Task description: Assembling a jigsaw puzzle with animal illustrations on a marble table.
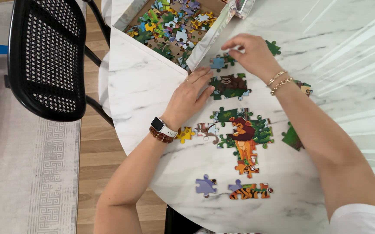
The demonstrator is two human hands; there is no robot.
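Observation:
My left hand (190,96) lies flat on the white marble table (144,86), its fingertips touching a joined puzzle cluster with a brown animal on green (230,86). My right hand (249,53) is curled over small green and blue puzzle pieces (218,63) beside the box's corner, fingers pinched on one of them. Below lies a larger joined section with a lion and a tiger (244,136). Loose pieces sit around it: a yellow one (185,134), a purple one (205,185), and a tiger strip (250,191).
An open cardboard box (204,41) full of several loose puzzle pieces stands at the table's far side. A black mesh chair (46,56) stands to the left on a wooden floor with a patterned rug (35,182). More green pieces (292,137) lie by my right forearm.

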